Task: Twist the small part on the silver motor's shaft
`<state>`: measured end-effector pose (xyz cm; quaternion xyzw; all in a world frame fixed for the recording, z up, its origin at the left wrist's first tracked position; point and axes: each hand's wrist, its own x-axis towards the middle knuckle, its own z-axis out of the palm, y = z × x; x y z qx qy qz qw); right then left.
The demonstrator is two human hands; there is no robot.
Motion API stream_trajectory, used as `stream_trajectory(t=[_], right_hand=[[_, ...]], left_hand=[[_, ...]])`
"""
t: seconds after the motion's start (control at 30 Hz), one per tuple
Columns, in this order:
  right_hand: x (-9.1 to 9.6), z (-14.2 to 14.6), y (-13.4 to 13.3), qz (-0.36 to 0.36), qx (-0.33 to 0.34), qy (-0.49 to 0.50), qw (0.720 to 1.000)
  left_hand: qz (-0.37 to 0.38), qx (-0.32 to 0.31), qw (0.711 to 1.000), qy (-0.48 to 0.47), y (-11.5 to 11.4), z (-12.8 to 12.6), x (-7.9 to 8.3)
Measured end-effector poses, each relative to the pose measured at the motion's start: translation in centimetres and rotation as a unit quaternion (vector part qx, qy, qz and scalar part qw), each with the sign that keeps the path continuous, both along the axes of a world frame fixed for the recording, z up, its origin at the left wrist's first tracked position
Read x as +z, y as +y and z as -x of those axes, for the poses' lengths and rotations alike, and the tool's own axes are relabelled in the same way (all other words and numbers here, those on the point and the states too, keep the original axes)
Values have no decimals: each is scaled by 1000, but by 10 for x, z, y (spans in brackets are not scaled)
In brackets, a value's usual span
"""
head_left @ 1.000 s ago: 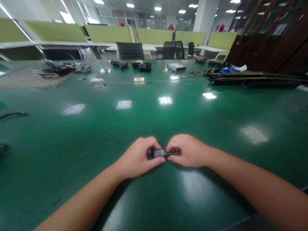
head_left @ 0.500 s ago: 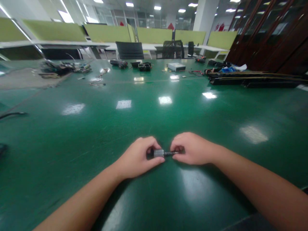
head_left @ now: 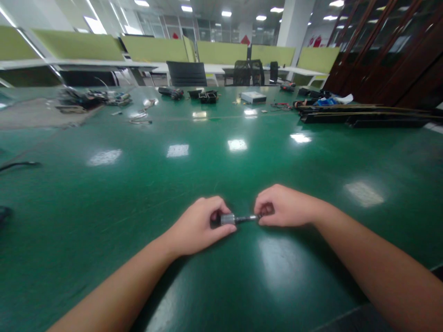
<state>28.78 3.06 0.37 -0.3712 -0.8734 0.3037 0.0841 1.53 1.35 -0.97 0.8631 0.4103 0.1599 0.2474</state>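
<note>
My left hand wraps round a screwdriver-like tool with a grey cylindrical body; its dark rear end is partly hidden in the palm. From the body a thin shaft points right, dark at first and brighter towards the tip. At that tip, thumb and fingers of my right hand are closed in a pinch. Whether a separate small piece sits between those fingertips cannot be made out. Both hands are low over the green table, with the tool lying roughly level between them.
At the far left lies a heap of electronic parts. Black parts and a silver box stand along the back. Long dark strips are stacked at the right. A black cable end reaches in from the left.
My right hand has moved a little right and away from me, and more of the thin shaft shows. My left hand and the grey body have hardly moved.
</note>
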Motion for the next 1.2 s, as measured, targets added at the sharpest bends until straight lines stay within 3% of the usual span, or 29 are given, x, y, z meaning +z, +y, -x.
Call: stream_trajectory(t=[0.23, 0.53, 1.2], right_hand=[[-2, 6, -2, -12, -7, 25, 1000], [-24, 39, -9, -68, -34, 97, 992], [-18, 34, -13, -129, 31, 86, 987]], left_hand=[[1, -2, 1000, -1, 1, 0, -2], [-7, 2, 1000, -3, 2, -1, -2], [-9, 1, 1000, 5, 1, 1, 0]])
